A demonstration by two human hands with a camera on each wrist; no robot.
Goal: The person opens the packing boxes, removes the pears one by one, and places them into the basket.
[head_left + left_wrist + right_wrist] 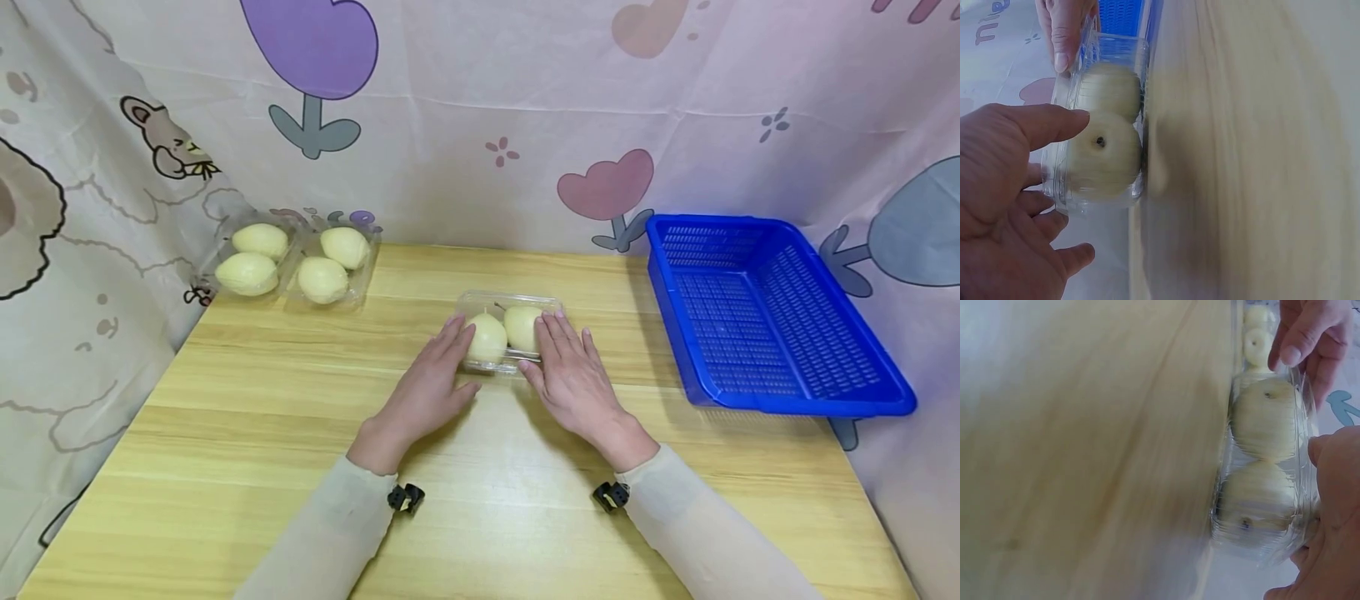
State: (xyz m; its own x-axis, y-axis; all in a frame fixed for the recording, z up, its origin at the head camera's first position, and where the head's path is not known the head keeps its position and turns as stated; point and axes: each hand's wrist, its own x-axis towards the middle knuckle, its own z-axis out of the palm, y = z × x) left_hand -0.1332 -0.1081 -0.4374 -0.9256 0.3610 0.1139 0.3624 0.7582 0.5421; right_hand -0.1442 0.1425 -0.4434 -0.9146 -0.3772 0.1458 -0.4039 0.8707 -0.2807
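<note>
A clear plastic box [510,298] stands on the table with two pale yellow pears inside, one on the left [487,339] and one on the right [521,327]. My left hand [427,387] touches the box's left side, fingers extended and thumb apart from them. On the opposite side, my right hand [576,385] rests its straight fingers on the box's right end, thumb near the front edge. Both wrist views show the thumbs by the box rim [1060,178] and the pears behind the clear wall. Some fingertips are hidden behind the box.
Two more clear boxes, each with two pears [247,274] [323,280], sit at the table's back left. A blue plastic basket [697,350] stands on the right. Behind the wooden table [300,433] hangs a printed cloth [465,83].
</note>
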